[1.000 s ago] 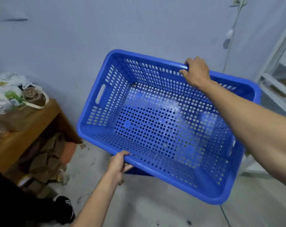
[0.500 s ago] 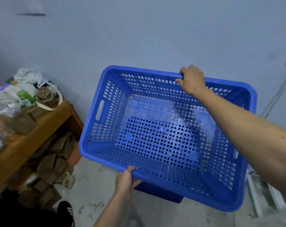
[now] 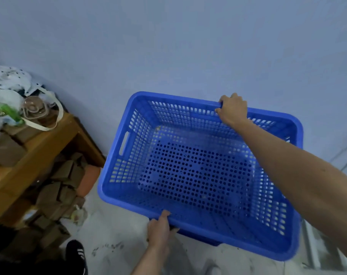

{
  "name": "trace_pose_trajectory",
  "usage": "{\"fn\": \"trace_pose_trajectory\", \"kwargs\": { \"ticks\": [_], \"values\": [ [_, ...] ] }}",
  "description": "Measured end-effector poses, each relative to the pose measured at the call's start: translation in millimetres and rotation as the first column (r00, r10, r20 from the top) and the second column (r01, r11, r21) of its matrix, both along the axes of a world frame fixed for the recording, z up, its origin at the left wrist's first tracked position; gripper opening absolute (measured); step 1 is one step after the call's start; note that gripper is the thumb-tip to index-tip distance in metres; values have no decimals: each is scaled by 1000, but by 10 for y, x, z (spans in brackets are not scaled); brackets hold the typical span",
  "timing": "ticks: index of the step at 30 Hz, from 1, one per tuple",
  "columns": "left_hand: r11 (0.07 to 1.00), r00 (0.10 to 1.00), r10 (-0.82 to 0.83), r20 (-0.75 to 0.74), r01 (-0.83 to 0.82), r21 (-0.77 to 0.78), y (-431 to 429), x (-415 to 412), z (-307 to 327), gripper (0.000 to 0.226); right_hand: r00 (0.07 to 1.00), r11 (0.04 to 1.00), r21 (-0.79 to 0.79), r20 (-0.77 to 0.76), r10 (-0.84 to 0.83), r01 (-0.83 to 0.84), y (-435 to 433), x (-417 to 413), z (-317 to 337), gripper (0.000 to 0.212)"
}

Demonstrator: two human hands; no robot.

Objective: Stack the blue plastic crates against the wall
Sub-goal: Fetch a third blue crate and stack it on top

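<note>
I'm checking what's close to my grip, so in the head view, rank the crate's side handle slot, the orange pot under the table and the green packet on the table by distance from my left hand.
From the left hand, on the blue crate's near rim:
1. Orange pot, up and to the left, under the wooden table.
2. Handle slot, in the crate's left wall; close to the pot's rank.
3. Green packet, far left on the table.

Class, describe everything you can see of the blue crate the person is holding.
The blue crate looks like moulded plastic, rectangular, with a rounded rim, slotted walls, a round-holed floor and a handle slot in its left end. It is empty, open side up, near the wall. The left hand grips its near rim, the right hand its far rim. More blue plastic shows beneath it.
</note>
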State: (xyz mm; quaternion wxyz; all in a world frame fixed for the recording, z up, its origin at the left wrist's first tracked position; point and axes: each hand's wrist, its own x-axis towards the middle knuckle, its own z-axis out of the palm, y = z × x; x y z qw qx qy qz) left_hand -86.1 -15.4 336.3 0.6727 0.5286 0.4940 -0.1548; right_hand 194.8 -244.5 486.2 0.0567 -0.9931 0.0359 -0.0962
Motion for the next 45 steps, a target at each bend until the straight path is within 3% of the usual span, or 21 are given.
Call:
{"fn": "trace_pose_trajectory", "kwargs": {
  "ticks": [7,14,18,25,28,30,32,35,38,41,43,45],
  "values": [
    [997,1000,-7,21,5,82,-256,197,139,26,1000,1000,-16,-27,-15,15,-292,348,-422,35],
    [999,996,45,75,-47,20,-333,370,95,14,998,999,37,-59,37,-35,-374,628,-587,32],
    [1000,994,-8,109,7,11,-337,427,111,14,983,993,92,-159,87,-73,-424,750,-650,32],
    [999,982,-7,188,14,-34,-395,762,243,13,900,983,175,-419,122,-51,-641,704,-840,54],
    [990,982,-106,153,119,-79,-329,779,234,25,883,973,209,-434,179,-95,-625,528,-935,54],
    [957,957,-268,110,277,-81,-203,789,228,41,858,965,222,-459,231,-141,-565,361,-981,53],
    [875,874,-483,63,484,2,-49,811,264,60,825,953,243,-490,281,-180,-479,195,-999,51],
    [636,645,-763,-38,760,134,89,876,416,84,806,930,300,-483,342,-214,-405,19,-1020,45],
    [399,436,-890,-129,885,240,133,944,519,82,793,920,328,-493,359,-213,-337,-152,-981,42],
    [298,361,-932,-24,804,515,100,1001,580,55,789,906,357,-479,385,-225,-273,-349,-941,39],
    [131,268,-963,-40,591,796,87,1023,673,46,774,901,366,-491,399,-233,-227,-533,-903,37],
    [-76,127,-982,-142,423,903,124,1108,718,45,750,893,388,-514,416,-230,-220,-716,-927,34]
  ]
}}
